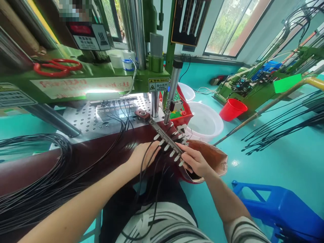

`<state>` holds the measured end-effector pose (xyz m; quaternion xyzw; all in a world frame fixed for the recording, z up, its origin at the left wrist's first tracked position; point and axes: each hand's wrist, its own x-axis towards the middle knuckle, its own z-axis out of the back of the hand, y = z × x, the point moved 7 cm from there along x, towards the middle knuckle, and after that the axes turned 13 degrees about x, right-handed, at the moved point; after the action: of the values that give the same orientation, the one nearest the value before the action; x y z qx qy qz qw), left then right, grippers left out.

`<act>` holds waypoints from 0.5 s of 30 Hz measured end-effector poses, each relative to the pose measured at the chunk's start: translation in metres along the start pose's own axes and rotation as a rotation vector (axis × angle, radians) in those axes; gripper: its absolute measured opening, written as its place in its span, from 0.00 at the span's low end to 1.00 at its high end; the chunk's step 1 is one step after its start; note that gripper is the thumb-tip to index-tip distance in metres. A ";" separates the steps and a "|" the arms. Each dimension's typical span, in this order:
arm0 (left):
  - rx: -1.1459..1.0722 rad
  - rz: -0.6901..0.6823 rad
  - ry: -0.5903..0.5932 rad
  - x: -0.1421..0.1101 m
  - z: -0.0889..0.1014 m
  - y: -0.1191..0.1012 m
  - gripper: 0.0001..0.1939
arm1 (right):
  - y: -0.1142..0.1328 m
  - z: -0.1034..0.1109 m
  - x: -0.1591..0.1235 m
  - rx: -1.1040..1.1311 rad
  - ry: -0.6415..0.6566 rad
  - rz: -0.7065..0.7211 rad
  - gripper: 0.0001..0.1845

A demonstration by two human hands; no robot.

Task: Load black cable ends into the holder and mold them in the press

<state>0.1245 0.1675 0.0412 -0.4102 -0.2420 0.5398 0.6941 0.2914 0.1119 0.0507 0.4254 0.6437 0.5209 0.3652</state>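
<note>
- I find my left hand [143, 153] closed around the black cables [149, 168] at the bench's near edge.
- My right hand [194, 160] has fingers pinched on the connector strip [168, 143], above the brown bag [215, 157].
- Risk, as I judge it: the strip twisting, plugs snapping unevenly; loose cables snagging the press [152, 84].

Two white basins [206, 123], one red bucket [232, 109], one pair of scissors [57, 66].
</note>
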 end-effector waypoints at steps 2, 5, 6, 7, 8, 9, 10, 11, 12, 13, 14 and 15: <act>0.228 -0.091 -0.027 0.014 0.003 0.005 0.03 | 0.003 0.000 0.021 -0.048 0.071 -0.051 0.25; 0.562 -0.182 -0.035 0.022 0.000 0.017 0.07 | 0.003 0.002 0.056 -0.174 0.174 -0.149 0.24; 0.628 -0.202 -0.040 0.020 0.000 0.021 0.09 | 0.003 0.003 0.067 -0.224 0.206 -0.173 0.24; 0.676 -0.221 -0.039 0.015 0.001 0.026 0.11 | 0.001 0.004 0.077 -0.273 0.238 -0.201 0.23; 0.709 -0.235 -0.031 0.009 0.004 0.030 0.14 | -0.001 0.005 0.087 -0.321 0.269 -0.233 0.23; 0.730 -0.247 -0.010 0.000 0.008 0.035 0.16 | -0.003 0.006 0.097 -0.368 0.302 -0.269 0.23; 0.744 -0.254 0.025 -0.010 0.013 0.039 0.17 | -0.006 0.006 0.106 -0.413 0.339 -0.308 0.23; 0.751 -0.251 0.068 -0.022 0.019 0.043 0.18 | -0.009 0.006 0.115 -0.459 0.378 -0.341 0.24; 0.746 -0.241 0.111 -0.035 0.027 0.046 0.19 | -0.011 0.005 0.124 -0.503 0.419 -0.364 0.24; 0.729 -0.229 0.152 -0.047 0.035 0.047 0.19 | -0.011 0.003 0.134 -0.544 0.461 -0.376 0.23; 0.703 -0.211 0.187 -0.059 0.044 0.047 0.20 | -0.011 0.000 0.143 -0.581 0.505 -0.386 0.23; 0.667 -0.186 0.215 -0.069 0.054 0.047 0.20 | -0.010 -0.003 0.151 -0.613 0.549 -0.397 0.23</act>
<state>0.0359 0.1230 0.0396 -0.1920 -0.0146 0.4775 0.8573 0.2306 0.2499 0.0376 0.0122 0.6018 0.7008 0.3830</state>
